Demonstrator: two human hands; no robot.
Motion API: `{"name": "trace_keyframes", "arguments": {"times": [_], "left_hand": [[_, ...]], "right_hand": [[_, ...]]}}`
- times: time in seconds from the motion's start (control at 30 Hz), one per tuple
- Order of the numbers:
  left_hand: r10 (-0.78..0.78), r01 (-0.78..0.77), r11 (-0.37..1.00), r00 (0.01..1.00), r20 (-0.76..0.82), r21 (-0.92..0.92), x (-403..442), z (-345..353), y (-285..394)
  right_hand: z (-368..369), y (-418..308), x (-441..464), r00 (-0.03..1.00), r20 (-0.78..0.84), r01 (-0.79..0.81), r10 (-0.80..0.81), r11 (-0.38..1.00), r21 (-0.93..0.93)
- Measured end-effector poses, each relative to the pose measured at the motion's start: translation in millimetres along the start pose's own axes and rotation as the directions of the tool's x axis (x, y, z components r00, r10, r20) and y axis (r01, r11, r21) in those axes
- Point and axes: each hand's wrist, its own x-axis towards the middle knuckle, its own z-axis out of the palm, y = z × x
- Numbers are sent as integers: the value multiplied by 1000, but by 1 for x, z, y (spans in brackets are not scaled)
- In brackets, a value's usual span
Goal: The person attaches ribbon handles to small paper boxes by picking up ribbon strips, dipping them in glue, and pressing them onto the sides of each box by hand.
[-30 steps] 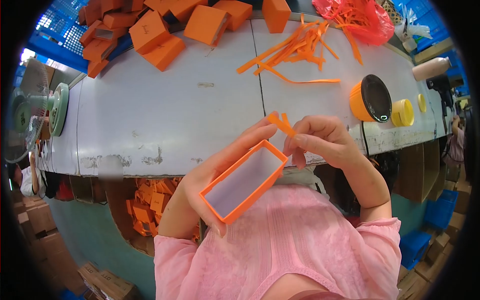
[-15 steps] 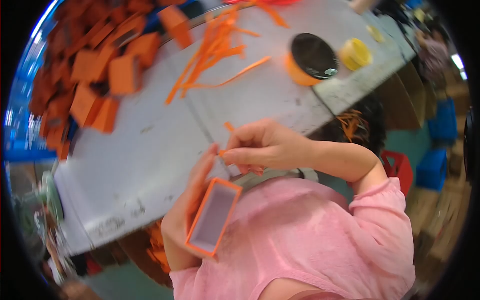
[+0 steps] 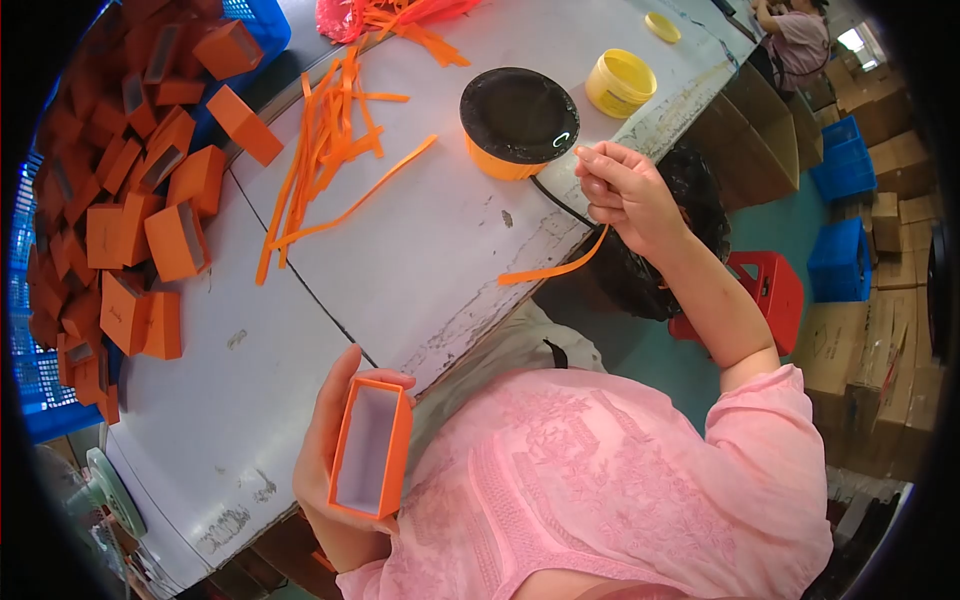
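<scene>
My left hand (image 3: 318,462) is wrapped round a small open orange box (image 3: 398,450), whose pale inside faces up, close to the pink top. My right hand (image 3: 638,200) is raised near the table's right edge, fingers pinched on an orange ribbon (image 3: 552,272). The ribbon hangs below the hand and its free end lies over the table edge. Just left of my right fingertips stands a round device (image 3: 518,115) with a glossy black top, an orange base and a black cord. More orange ribbons (image 3: 325,150) lie loose on the table.
Orange boxes (image 3: 178,242) are heaped at the left in a blue crate (image 3: 45,395). An open yellow tub (image 3: 621,84) and its lid (image 3: 662,27) sit at the back. Beside the table are a black bag (image 3: 697,185), a red stool (image 3: 785,300) and cartons (image 3: 880,330). Another person (image 3: 800,42) is behind.
My right hand has moved away from the box, up and right to beside the black-topped device, carrying the ribbon. My left hand and the box have shifted slightly left; the camera view has turned.
</scene>
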Motion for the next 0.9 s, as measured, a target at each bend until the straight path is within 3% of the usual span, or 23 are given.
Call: {"name": "trace_keyframes", "arguments": {"times": [0.53,0.6,0.63,0.67,0.73,0.77,0.83,0.9], "left_hand": [[-80,82,995,996,31,-59,8,-23,-12],[13,-9,1000,978,209,-21,16,-40,-17],[8,-4,1000,982,188,-20,18,-39,-14],[-12,-12,990,986,165,140,21,-35,-8],[165,-230,812,972,166,537,31,-29,-10],[325,-417,557,905,273,718,40,-24,-16],[423,-503,434,846,324,747,50,-11,-13],[468,-551,369,806,363,749,56,-7,-17]], "right_hand": [[-6,-2,11,996,3,-92,92,995,-39],[-5,2,2,996,-63,-60,56,996,-68],[2,-3,-7,999,-15,-44,43,993,-108],[13,-2,-16,997,13,-68,70,992,-110],[40,8,-31,957,274,174,-95,944,-280],[52,16,-35,897,432,229,-96,936,-267],[71,29,-40,764,639,335,-91,903,-271],[89,29,-46,747,665,294,5,895,-337]]}}
